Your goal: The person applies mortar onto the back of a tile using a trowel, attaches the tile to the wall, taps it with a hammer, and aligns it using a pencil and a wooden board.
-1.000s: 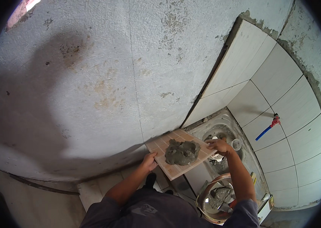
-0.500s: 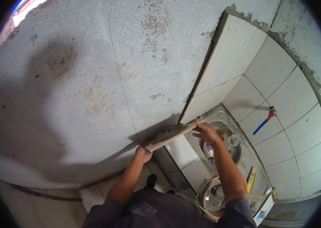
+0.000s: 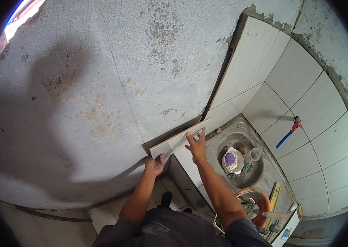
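A narrow white wall tile (image 3: 166,147) stands along the foot of the rough grey wall, left of the tiled part, its glazed face towards me. My left hand (image 3: 154,165) grips its lower left corner, thumb on the face. Against the face near its right end, my right hand (image 3: 197,147) lies with fingers spread. The tile's back is hidden, so whether it touches the wall along its whole length I cannot tell. A white tiled ledge (image 3: 187,164) lies just below.
Right of my hands is a metal sink (image 3: 260,164) holding a white bowl (image 3: 232,161) and a clear cup (image 3: 255,154). An orange-brown bucket (image 3: 260,201), a yellow level (image 3: 273,196) and a hammer (image 3: 275,215) are nearer me. A red-and-blue tap (image 3: 291,131) juts from the tiled wall.
The tile has turned from tilted, with grey mortar showing on its back, to upright with its face showing. My right hand has moved left from the tile's end onto its face.
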`<state>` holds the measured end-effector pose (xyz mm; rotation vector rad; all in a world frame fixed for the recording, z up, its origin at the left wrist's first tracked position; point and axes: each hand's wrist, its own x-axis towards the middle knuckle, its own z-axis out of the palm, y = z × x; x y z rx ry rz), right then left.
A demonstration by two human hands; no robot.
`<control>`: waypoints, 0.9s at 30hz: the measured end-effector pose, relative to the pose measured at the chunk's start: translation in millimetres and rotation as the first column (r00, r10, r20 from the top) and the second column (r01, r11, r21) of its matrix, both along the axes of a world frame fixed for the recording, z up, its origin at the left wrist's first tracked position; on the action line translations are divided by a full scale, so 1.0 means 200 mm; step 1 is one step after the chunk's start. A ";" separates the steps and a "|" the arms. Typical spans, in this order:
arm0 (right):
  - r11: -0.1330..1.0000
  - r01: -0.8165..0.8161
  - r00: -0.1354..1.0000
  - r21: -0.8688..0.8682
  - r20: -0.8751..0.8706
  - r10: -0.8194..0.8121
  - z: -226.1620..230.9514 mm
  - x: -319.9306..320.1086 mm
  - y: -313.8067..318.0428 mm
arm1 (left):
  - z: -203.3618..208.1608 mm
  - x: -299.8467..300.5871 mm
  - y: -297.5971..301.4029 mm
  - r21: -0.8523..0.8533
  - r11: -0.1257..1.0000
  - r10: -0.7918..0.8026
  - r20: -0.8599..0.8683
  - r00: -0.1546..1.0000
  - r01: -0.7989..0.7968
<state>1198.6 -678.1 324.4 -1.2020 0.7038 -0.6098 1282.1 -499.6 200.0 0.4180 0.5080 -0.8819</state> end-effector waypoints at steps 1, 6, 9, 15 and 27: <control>0.993 -0.107 0.994 0.051 0.027 0.105 -0.01 0.00 0.01 | 0.00 0.00 0.00 0.019 1.000 -0.001 -0.009 1.000 0.001; 0.997 -0.065 0.993 0.034 0.096 0.061 -0.15 0.09 0.05 | 0.03 0.01 -0.01 -0.007 1.000 -0.005 0.019 1.000 0.005; 0.997 -0.012 0.996 -0.077 0.082 0.019 -0.24 0.13 0.04 | 0.07 -0.01 -0.04 0.046 0.999 0.014 0.005 1.000 -0.014; 0.998 -0.026 0.996 0.053 0.092 0.021 -0.28 0.16 0.05 | 0.15 -0.06 -0.09 0.126 0.988 0.089 -0.011 0.996 -0.087; 0.992 -0.018 0.995 0.124 0.101 0.006 -0.24 0.17 0.06 | -0.13 -0.24 0.01 -0.216 0.976 0.026 0.298 0.954 0.041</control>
